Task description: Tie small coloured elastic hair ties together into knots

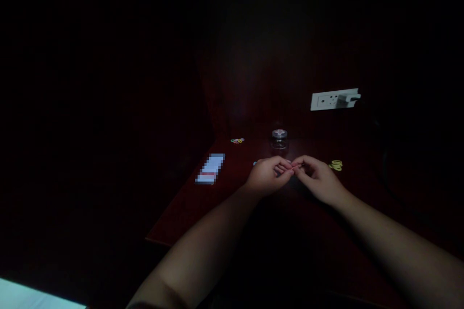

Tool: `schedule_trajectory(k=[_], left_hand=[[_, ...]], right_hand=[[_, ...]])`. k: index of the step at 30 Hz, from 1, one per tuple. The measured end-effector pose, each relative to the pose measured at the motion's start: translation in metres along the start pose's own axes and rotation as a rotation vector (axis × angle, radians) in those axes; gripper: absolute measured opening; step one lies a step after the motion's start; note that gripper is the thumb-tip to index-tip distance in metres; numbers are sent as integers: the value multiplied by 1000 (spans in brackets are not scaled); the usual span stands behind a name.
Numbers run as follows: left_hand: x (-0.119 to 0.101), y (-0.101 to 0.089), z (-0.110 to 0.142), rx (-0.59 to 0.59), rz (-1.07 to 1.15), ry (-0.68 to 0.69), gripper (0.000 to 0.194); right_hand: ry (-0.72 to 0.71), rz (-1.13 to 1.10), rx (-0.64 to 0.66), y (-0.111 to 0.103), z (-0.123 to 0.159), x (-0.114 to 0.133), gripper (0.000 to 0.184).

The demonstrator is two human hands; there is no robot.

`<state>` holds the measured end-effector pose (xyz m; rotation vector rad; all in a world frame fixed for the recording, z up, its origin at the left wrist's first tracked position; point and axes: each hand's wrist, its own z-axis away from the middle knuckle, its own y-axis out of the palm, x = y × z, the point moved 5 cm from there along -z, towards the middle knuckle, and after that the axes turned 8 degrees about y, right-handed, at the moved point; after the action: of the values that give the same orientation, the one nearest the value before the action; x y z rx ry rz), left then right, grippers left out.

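My left hand [270, 174] and my right hand [317, 177] meet fingertip to fingertip above the dark red table [188, 217]. Both pinch at the same spot; whatever lies between the fingertips is too small and dim to make out. Just behind them stands a small clear jar [279, 140] with a lid. To the right of my right hand lies a little pile of yellow bands [336, 165]. A bit of something light blue [255, 163] shows at the edge of my left hand, mostly hidden by it.
A small heap of multicoloured bands [238, 140] lies at the back left of the table. Nearer is a phone-like bright rectangle [210, 169], pixelated. On the back wall is a white socket plate [334, 99] with a plug in it.
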<state>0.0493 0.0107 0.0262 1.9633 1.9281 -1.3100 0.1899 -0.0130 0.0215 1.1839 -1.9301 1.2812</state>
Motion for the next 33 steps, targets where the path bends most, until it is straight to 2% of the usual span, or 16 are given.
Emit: schedule_trajectory(k=[3,8,11,14,17,21,25,30,33], left_hand=[[-1,-1,0,4,-12,-9,16],[-1,0,1,11,-28,-8,19],[0,1,4,-4,-52,0,22],[-2,4,10,-33,-106,53,21],[-1,10,13,-7,-121,98,21],[1,8,10,-20,-100,79,15],[-4,-3,5,-49,-101,32,11],[-5,-2,6,34,-23,-1,13],[0,0,7,44,21,-11,12]], right_hand=[[-8,-3,40,1,-1,-1,15],[-23,37,6,0,-1,-7,20],[-6,38,29,1,-1,-11,19],[-20,47,19,1,-2,-9,19],[-16,57,43,2,-1,-7,16],[-22,65,22,2,0,-4,15],[9,28,25,4,1,-3,16],[18,5,10,3,1,1,17],[25,8,12,3,1,2,20]])
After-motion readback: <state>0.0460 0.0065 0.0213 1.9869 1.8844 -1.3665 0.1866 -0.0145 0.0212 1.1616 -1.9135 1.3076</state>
